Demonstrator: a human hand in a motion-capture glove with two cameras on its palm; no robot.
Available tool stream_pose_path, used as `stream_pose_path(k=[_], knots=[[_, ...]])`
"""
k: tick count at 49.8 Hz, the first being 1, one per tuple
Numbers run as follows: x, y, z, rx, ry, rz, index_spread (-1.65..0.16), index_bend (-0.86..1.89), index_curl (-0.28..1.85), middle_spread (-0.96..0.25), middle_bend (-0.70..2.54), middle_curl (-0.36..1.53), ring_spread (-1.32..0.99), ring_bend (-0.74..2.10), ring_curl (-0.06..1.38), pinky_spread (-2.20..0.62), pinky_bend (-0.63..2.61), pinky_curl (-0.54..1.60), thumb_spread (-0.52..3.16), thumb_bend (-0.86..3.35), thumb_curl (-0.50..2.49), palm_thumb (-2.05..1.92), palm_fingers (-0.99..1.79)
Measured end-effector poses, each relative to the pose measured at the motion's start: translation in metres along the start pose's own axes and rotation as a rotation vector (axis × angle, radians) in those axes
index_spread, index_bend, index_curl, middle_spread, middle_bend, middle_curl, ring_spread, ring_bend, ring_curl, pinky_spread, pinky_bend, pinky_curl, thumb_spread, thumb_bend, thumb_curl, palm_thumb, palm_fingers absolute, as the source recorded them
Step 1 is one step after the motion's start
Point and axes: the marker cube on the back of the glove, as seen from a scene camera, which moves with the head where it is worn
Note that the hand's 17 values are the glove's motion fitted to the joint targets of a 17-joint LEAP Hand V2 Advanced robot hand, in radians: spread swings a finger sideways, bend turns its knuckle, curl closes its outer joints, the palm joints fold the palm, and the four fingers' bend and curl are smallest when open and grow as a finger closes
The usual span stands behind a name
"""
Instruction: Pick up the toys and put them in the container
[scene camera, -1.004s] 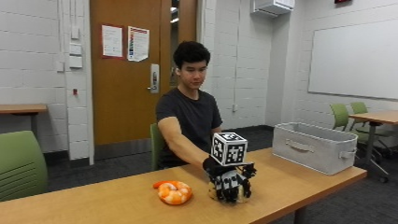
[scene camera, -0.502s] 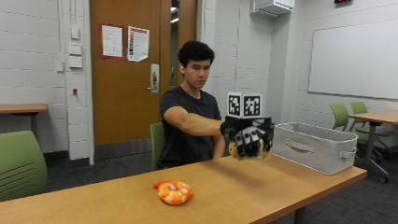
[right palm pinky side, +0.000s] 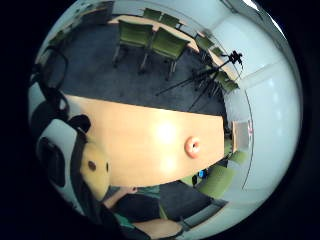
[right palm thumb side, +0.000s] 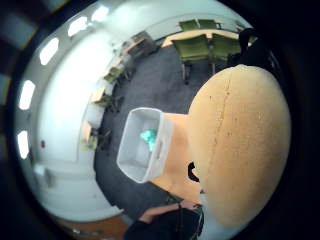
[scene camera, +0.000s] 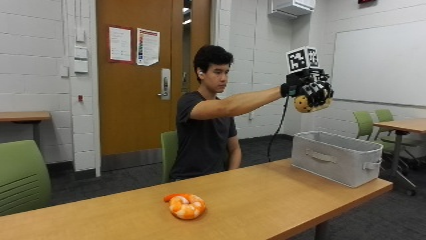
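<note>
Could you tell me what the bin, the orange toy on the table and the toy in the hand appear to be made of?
Bin: looks like grey fabric, matte, with a sewn strap handle. Orange toy: probably plush, soft puffy orange and white segments. Yellow toy held in the right hand: likely plush too, fuzzy nap with a stitched seam.

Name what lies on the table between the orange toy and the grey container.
Nothing: in the outside view only bare tabletop runs from the orange toy to the grey container.
</note>
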Motion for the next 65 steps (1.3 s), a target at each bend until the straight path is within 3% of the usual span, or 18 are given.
stream_pose_path(k=[3,7,14,19,25,29,38,41,42,43,46,50,54,58,65], knots=[[-0.038,0.004,-0.007,-0.002,-0.039,-0.141,-0.42,0.21,0.13,-0.45,0.64,0.65,-0.46,1.04,0.51,-0.45,0.83,0.35,0.58,0.15,0.87,0.69,1.11],[-0.072,-0.005,-0.003,0.002,0.015,-0.052,-0.42,0.21,0.14,-0.45,0.64,0.66,-0.47,1.03,0.51,-0.46,0.82,0.35,0.57,0.15,0.89,0.69,1.11],[-0.142,-0.004,0.000,0.012,-0.012,-0.085,-0.41,0.20,0.16,-0.45,0.63,0.68,-0.47,1.03,0.51,-0.46,0.82,0.36,0.57,0.14,0.93,0.69,1.11],[-0.209,0.018,-0.003,0.014,-0.161,-0.329,-0.41,0.19,0.17,-0.46,0.62,0.69,-0.47,1.03,0.51,-0.45,0.81,0.36,0.57,0.13,0.96,0.69,1.11],[-0.245,0.017,0.012,0.027,-0.097,-0.239,-0.41,0.19,0.18,-0.46,0.62,0.71,-0.47,1.03,0.51,-0.45,0.82,0.36,0.57,0.12,0.99,0.69,1.11],[-0.260,0.022,0.025,0.008,-0.107,-0.286,-0.41,0.19,0.19,-0.46,0.61,0.72,-0.47,1.03,0.51,-0.46,0.82,0.37,0.57,0.11,1.01,0.68,1.10],[-0.203,0.004,0.067,-0.142,-0.058,-0.315,-0.41,0.14,0.19,-0.47,0.59,0.73,-0.47,1.02,0.51,-0.45,0.83,0.37,0.58,0.09,1.05,0.67,1.03],[-0.236,0.017,0.077,-0.184,0.005,-0.325,-0.39,0.06,0.17,-0.45,0.45,0.71,-0.47,0.98,0.52,-0.40,0.96,0.42,0.68,0.02,1.02,0.56,0.71],[-0.243,0.020,0.080,-0.186,0.025,-0.336,-0.37,-0.02,0.15,-0.37,0.31,0.67,-0.41,0.89,0.49,-0.35,1.01,0.44,0.80,-0.08,0.93,0.40,0.27],[-0.251,0.023,0.082,-0.193,0.026,-0.345,-0.36,0.00,0.18,-0.32,0.25,0.67,-0.36,0.86,0.53,-0.32,1.10,0.50,0.84,-0.11,0.89,0.33,0.07],[-0.272,0.034,0.086,-0.226,-0.048,-0.376,-0.32,0.03,0.16,-0.22,0.17,0.62,-0.27,0.73,0.48,-0.26,1.22,0.50,0.90,-0.13,0.80,0.16,-0.12],[-0.261,0.037,0.085,-0.221,-0.061,-0.409,-0.30,0.06,0.13,-0.13,0.13,0.56,-0.20,0.65,0.39,-0.19,1.27,0.46,0.95,-0.12,0.70,0.00,-0.13],[-0.245,0.035,0.078,-0.196,-0.059,-0.350,-0.29,0.08,0.13,-0.07,0.14,0.52,-0.14,0.63,0.36,-0.14,1.28,0.45,0.97,-0.09,0.63,-0.06,-0.13],[-0.221,0.032,0.072,-0.151,0.029,-0.233,-0.29,0.10,0.14,-0.05,0.16,0.50,-0.11,0.64,0.35,-0.11,1.26,0.44,0.99,-0.08,0.56,-0.07,-0.12],[-0.178,0.046,0.050,-0.125,0.038,-0.245,-0.29,0.12,0.15,-0.04,0.18,0.48,-0.10,0.65,0.35,-0.09,1.22,0.41,1.00,-0.08,0.47,-0.08,-0.07]])
